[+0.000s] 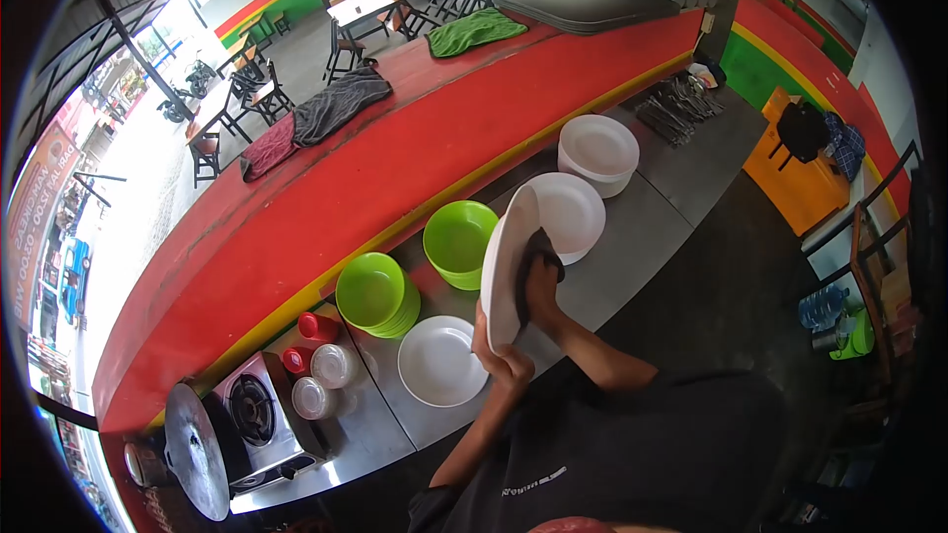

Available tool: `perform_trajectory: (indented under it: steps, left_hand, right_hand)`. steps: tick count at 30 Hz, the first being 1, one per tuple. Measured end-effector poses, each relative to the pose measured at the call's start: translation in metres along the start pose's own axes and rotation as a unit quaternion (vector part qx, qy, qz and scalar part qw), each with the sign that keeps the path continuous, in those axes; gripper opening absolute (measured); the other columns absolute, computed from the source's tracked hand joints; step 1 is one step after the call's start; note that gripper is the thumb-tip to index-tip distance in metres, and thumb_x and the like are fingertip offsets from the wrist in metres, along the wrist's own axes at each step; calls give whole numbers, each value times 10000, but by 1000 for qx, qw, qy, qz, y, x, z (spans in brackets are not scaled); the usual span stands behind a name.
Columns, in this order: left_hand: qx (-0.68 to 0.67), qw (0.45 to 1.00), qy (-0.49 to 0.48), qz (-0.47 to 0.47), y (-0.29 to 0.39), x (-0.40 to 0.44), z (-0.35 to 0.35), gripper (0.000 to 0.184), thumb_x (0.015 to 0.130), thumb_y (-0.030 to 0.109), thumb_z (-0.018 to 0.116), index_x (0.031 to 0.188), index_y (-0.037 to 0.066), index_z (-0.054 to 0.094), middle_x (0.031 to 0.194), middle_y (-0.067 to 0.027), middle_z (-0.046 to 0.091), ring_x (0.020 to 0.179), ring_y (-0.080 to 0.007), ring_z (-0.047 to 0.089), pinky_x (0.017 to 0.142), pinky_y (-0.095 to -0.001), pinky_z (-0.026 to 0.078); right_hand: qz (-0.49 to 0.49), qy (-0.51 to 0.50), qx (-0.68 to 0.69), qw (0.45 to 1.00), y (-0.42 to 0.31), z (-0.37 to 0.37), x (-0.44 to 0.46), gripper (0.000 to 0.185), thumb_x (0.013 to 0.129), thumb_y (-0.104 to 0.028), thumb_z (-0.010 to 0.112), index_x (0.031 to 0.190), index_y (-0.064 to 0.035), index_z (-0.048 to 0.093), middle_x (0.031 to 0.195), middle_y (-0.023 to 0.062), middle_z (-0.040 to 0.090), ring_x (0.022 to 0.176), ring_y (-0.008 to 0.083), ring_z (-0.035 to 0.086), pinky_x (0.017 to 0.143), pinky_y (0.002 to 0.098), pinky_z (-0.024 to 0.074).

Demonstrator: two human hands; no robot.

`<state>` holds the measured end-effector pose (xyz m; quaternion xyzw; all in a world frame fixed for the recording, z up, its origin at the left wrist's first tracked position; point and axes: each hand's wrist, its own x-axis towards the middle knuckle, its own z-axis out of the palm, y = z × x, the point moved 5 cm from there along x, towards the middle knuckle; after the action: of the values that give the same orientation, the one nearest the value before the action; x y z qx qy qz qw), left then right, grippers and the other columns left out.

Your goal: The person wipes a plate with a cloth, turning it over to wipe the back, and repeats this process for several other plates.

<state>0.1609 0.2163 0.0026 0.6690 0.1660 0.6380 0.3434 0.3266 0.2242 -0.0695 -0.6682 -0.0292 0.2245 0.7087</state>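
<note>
My left hand [506, 359] grips the lower rim of a white plate [501, 281], which is raised and tilted nearly on edge above the counter. Pressed against the plate's face is a dark cloth [523, 281], held in my right hand [541, 288]; the cloth partly hides those fingers. Below and to the left of the raised plate lies another white plate [441, 361]. Beyond it stand two stacks of green bowls, one nearer [378, 294] and one farther [460, 242]. To the right are white plates [573, 217] and a taller white plate stack [598, 153].
A gas stove [267, 415] with a large metal lid [197, 454] stands at the left end, near red-lidded jars [318, 327] and clear containers [334, 366]. Cutlery [681, 109] lies at the far right. A red ledge [444, 128] carrying cloths [477, 33] borders the counter.
</note>
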Motion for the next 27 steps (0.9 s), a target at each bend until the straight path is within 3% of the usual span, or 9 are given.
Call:
perform_trajectory:
  steps: [3, 6, 8, 10, 13, 16, 20, 24, 27]
  left_hand:
    - [-143, 981, -107, -80, 7, 1, 38, 815, 971, 559, 503, 1468, -25, 229, 1472, -295, 354, 1367, -398, 393, 1093, -500, 369]
    - [-200, 957, -121, -170, 21, 24, 75, 991, 920, 747, 289, 1476, -73, 250, 1449, -257, 381, 1364, -360, 370, 1139, -476, 265]
    - [-403, 835, -158, -339, 25, 35, 99, 988, 925, 724, 403, 1532, -6, 132, 1542, -236, 300, 1429, -332, 328, 1156, -457, 286]
    - [-339, 836, -175, -394, 35, 42, 127, 783, 996, 601, 413, 1477, -8, 308, 1358, -165, 515, 1263, -228, 484, 1061, -373, 375]
    - [-76, 871, -270, -404, 18, 27, 165, 530, 1059, 428, 416, 1308, -28, 517, 1018, -66, 614, 957, -117, 531, 845, -275, 426]
    - [37, 932, -209, -295, 30, 19, 201, 419, 1081, 318, 410, 1132, -51, 603, 801, -2, 535, 758, -72, 425, 681, -232, 366]
    - [62, 977, -52, -200, 62, 27, 228, 428, 1078, 340, 412, 1072, -51, 584, 777, 4, 524, 736, -78, 440, 668, -234, 374]
    - [36, 971, 129, -199, 81, 28, 241, 456, 1074, 390, 413, 1059, -39, 567, 833, -18, 551, 797, -84, 475, 705, -237, 386]
    - [33, 964, 167, -205, 75, 20, 241, 482, 1072, 425, 402, 1091, -31, 557, 896, -33, 566, 830, -96, 495, 751, -247, 405]
  right_hand:
    - [-74, -39, -75, 994, -47, -47, 33, 429, 997, -243, 396, 1194, 111, 536, 1149, 194, 612, 1069, 282, 580, 937, 392, 450]
    - [-273, -90, -106, 952, -87, -97, 85, 276, 944, -128, 503, 1121, 61, 599, 1084, 199, 641, 1058, 307, 600, 969, 399, 433]
    - [-390, -175, -180, 886, -100, -127, 120, 258, 887, -77, 571, 1125, 13, 620, 1074, 215, 641, 1048, 370, 605, 960, 409, 446]
    - [-436, -221, -210, 847, -116, -145, 135, 254, 872, -93, 606, 1105, 4, 631, 1074, 221, 642, 1054, 388, 602, 955, 420, 453]
    - [-452, -297, -265, 798, -133, -165, 157, 274, 863, -131, 645, 1106, -3, 633, 1137, 226, 629, 1111, 396, 582, 977, 440, 442]
    - [-485, -265, -231, 801, -159, -194, 154, 351, 865, -159, 658, 1178, -5, 612, 1236, 227, 600, 1187, 398, 550, 1021, 452, 418]
    - [-491, -190, -244, 814, -125, -216, 166, 544, 880, -145, 630, 1382, 7, 484, 1418, 254, 477, 1344, 424, 427, 1127, 457, 325]
    - [-433, -319, -259, 802, -91, -209, 129, 652, 928, -142, 545, 1507, 22, 295, 1579, 281, 202, 1485, 442, 135, 1215, 460, 116]
    - [-427, -408, -189, 785, -95, -209, 88, 644, 915, -159, 558, 1499, -4, 334, 1578, 268, 217, 1493, 412, 140, 1215, 456, 131]
